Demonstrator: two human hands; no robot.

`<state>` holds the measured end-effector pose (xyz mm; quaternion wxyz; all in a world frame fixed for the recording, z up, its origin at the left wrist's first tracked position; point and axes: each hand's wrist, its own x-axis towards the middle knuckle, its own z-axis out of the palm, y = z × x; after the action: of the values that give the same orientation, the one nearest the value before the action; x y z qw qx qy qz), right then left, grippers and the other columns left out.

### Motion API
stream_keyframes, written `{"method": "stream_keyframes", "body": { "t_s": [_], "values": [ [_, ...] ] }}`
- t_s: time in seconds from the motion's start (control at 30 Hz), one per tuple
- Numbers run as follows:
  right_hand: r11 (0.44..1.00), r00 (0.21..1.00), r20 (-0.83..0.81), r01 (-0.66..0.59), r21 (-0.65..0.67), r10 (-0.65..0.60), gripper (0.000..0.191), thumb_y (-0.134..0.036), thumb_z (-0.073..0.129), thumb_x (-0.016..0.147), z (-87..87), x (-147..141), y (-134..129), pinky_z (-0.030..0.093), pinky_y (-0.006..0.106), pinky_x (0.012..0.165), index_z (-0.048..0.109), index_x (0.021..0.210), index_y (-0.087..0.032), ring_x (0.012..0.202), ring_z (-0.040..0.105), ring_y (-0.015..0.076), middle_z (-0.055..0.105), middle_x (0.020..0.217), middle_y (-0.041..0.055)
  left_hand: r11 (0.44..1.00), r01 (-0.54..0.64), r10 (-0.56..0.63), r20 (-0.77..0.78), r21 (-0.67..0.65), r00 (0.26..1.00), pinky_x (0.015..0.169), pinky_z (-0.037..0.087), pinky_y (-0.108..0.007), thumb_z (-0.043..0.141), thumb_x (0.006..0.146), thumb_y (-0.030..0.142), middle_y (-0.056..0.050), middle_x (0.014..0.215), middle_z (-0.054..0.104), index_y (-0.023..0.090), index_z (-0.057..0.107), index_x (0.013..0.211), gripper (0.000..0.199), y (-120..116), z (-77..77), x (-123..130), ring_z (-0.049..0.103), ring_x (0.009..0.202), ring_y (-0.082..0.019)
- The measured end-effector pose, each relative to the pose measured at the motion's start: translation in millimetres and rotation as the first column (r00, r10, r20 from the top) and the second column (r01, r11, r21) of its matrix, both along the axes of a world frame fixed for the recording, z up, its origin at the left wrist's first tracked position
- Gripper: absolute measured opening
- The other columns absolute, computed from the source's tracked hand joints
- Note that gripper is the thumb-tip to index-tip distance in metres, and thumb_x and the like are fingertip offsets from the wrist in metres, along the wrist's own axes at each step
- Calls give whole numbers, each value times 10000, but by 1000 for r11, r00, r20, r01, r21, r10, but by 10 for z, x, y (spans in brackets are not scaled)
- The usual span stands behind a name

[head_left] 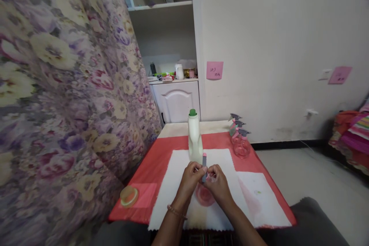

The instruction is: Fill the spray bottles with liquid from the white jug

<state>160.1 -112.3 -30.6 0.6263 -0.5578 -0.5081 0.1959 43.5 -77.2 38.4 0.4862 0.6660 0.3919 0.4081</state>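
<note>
A pink see-through spray bottle [205, 196] stands on the white cloth in front of me, its grey trigger head [204, 160] with a pink nozzle tip pointing away. My left hand [192, 177] has its thumb and fingers closed at the left side of the head. From the right, my right hand [219, 185] pinches around the bottle's neck, where something small and pale shows between the fingers. The fingers partly hide the neck and collar. Just beyond my hands stands a tall pale green jug [194, 134] with a green top [192, 112].
Several similar spray bottles [241, 148] line the table's right back edge. A roll of tape [128, 196] lies at the front left on a pink sheet [146, 194]. A stained white cloth [263, 196] covers the right front. A floral curtain [72, 103] hangs along the left.
</note>
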Motion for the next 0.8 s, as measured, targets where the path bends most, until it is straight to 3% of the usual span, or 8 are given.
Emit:
{"method": "stream_keyframes", "body": {
  "t_s": [0.17, 0.37, 0.47, 0.57, 0.7, 0.8],
  "values": [
    [994, 994, 38, -108, 27, 107, 124, -230, 592, 733, 14, 32, -52, 443, 300, 734, 638, 848, -218, 835, 576, 199, 612, 876, 16, 1000, -18, 18, 24, 4, 1000, 654, 377, -262, 651, 700, 377, 38, 662, 482, 191, 522, 638, 235, -12, -20, 10, 471, 676, -145],
    [999, 1000, 10, -25, 32, 25, 97, -231, 634, 704, -23, -3, -33, 433, 314, 720, 589, 788, -220, 798, 551, 210, 560, 811, 6, 1000, -19, 19, 37, 0, 999, 621, 383, -268, 634, 708, 376, 35, 657, 492, 191, 533, 637, 223, -12, -50, 21, 480, 646, -148],
    [996, 997, 10, -79, 36, 79, 177, -231, 631, 723, -5, -11, -60, 452, 322, 765, 634, 900, -228, 874, 572, 221, 603, 907, 28, 999, -33, 32, 45, 16, 998, 650, 391, -269, 650, 704, 366, 32, 668, 506, 190, 544, 634, 217, -20, -57, 16, 497, 673, -152],
    [990, 992, 4, -128, 54, 128, 125, -275, 580, 784, -6, -1, -66, 463, 325, 802, 639, 884, -229, 902, 590, 217, 620, 917, 32, 999, -36, 35, 53, 22, 998, 646, 396, -266, 654, 706, 368, 37, 663, 507, 191, 550, 643, 215, -29, -73, 26, 504, 663, -148],
    [997, 998, -35, -48, 54, 50, 65, -273, 599, 766, -64, -25, -16, 451, 330, 752, 567, 796, -225, 809, 562, 210, 565, 814, 5, 999, -42, 40, 48, 26, 998, 612, 395, -265, 666, 694, 387, 43, 640, 493, 197, 531, 619, 245, -25, -98, 52, 495, 621, -142],
    [999, 999, -52, -14, 35, 16, 131, -231, 642, 725, -74, -53, -13, 448, 332, 754, 571, 835, -224, 813, 555, 212, 564, 838, 6, 997, -68, 66, 40, 45, 997, 628, 393, -270, 671, 689, 396, 34, 653, 501, 194, 542, 602, 255, -17, -106, 55, 494, 642, -147]
  ]
}}
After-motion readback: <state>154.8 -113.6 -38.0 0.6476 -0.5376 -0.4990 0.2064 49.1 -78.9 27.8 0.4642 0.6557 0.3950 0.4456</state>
